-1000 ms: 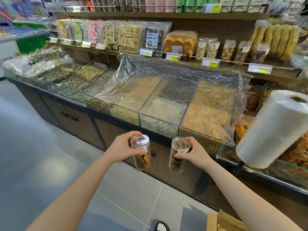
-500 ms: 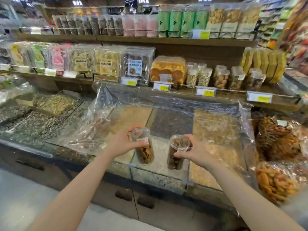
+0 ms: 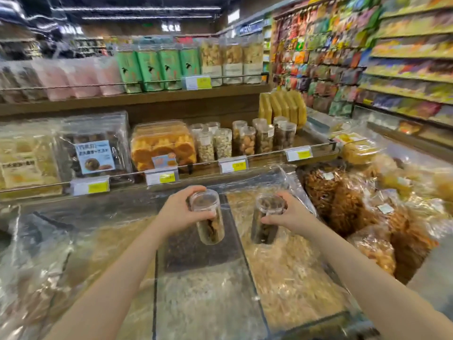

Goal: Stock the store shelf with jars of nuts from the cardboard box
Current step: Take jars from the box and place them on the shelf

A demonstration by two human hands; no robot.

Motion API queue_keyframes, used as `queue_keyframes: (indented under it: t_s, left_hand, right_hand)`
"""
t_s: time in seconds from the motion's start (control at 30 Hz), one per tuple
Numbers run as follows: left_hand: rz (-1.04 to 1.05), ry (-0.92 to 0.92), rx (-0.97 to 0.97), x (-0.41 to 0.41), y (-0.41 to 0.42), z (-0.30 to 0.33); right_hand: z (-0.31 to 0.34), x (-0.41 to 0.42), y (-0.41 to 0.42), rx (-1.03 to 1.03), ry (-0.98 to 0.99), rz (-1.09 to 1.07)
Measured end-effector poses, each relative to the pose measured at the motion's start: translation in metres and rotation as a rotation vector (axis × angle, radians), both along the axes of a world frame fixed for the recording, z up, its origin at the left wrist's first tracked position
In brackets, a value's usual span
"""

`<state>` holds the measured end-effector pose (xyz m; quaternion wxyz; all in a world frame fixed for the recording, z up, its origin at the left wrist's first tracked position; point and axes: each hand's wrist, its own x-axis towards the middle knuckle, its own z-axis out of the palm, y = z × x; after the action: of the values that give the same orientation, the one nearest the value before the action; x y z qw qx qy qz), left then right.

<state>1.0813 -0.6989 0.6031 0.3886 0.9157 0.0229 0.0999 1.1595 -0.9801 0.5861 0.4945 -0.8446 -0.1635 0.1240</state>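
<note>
My left hand [image 3: 177,213] grips a clear plastic jar of light brown nuts [image 3: 210,223] near its lid. My right hand [image 3: 291,213] holds a second clear jar with darker nuts [image 3: 266,224]. Both jars hang upright over the plastic-covered bulk bins, side by side and apart. Beyond them, the lower wooden shelf [image 3: 269,158] carries several matching jars of nuts [image 3: 245,141] in rows behind a metal rail with price tags. The cardboard box is out of view.
Glass-walled bulk bins [image 3: 203,285] under plastic sheet lie below my arms. Bagged fried snacks [image 3: 343,204] pile up at the right. Boxed pastries [image 3: 163,146] sit left of the jars. An upper shelf [image 3: 137,96] holds green and pink packs. Snack aisles fill the far right.
Both hands have carried the jars up and forward over the bins toward the shelf. My view has lifted and swung right, so the floor and cabinet fronts have dropped out of sight.
</note>
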Motion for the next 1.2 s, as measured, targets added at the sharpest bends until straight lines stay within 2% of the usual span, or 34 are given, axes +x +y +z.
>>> queue_keyframes:
  t_s: [0.13, 0.37, 0.53, 0.67, 0.83, 1.0, 1.1, 1.2]
  left_hand:
    - [-0.049, -0.049, -0.024, 0.062, -0.022, 0.020]
    - [-0.092, -0.162, 0.083, 0.189, -0.069, 0.093]
    - [-0.099, -0.242, 0.006, 0.284, -0.091, 0.137]
    - [-0.107, -0.311, 0.016, 0.364, -0.125, 0.164]
    - [-0.181, -0.279, 0.088, 0.469, -0.164, 0.165]
    - [-0.247, -0.189, 0.205, 0.544, -0.194, 0.129]
    - [-0.260, -0.101, 0.333, 0.576, -0.200, 0.106]
    - [-0.246, -0.061, 0.556, 0.597, -0.201, 0.090]
  right_hand:
    - [0.032, 0.058, -0.020, -0.026, -0.061, -0.063]
    - [0.101, 0.184, -0.055, -0.141, -0.218, -0.123]
    - [0.147, 0.269, -0.073, -0.171, -0.285, -0.177]
    - [0.169, 0.330, -0.091, -0.212, -0.344, -0.244]
    - [0.156, 0.387, -0.122, -0.249, -0.376, -0.325]
    - [0.116, 0.426, -0.148, -0.231, -0.338, -0.331]
    - [0.095, 0.441, -0.155, -0.185, -0.329, -0.346]
    - [0.083, 0.456, -0.156, -0.140, -0.331, -0.352]
